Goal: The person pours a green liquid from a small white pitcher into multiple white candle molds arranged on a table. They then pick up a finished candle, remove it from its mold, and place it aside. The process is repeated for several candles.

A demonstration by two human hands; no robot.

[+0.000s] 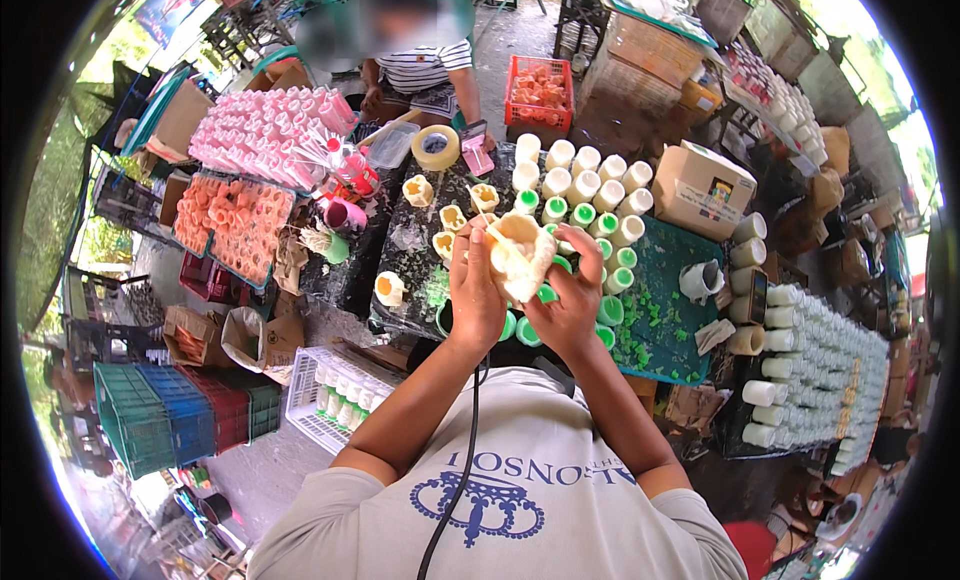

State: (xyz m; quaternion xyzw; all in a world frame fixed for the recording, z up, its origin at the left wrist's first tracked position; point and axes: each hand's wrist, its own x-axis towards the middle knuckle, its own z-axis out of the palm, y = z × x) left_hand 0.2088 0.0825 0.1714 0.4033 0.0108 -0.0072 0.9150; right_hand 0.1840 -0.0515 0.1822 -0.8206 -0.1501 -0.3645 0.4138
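Above the middle of the table I hold up a cream-coloured hollow moulded piece (527, 265) with a rough, lumpy rim. My left hand (474, 298) grips its left side, thumb up along the edge. Around the lower right side curl the fingers of my right hand (568, 295), with some fingers raised. A thin pale stick (500, 238) lies across the piece near my left thumb; its far end is hard to make out. Smaller cream moulded pieces (390, 288) stand to the left on the dark table. Just beyond and beside my right hand are rows of white cups with green insides (620, 280).
A green board (670, 270) with green scraps lies at right, a cardboard box (705, 190) behind it. White cylinders (800, 380) fill another table. Pink cups (265, 130), a tray of orange pieces (232, 225) and a tape roll (437, 147) sit left. A person (425, 70) sits opposite.
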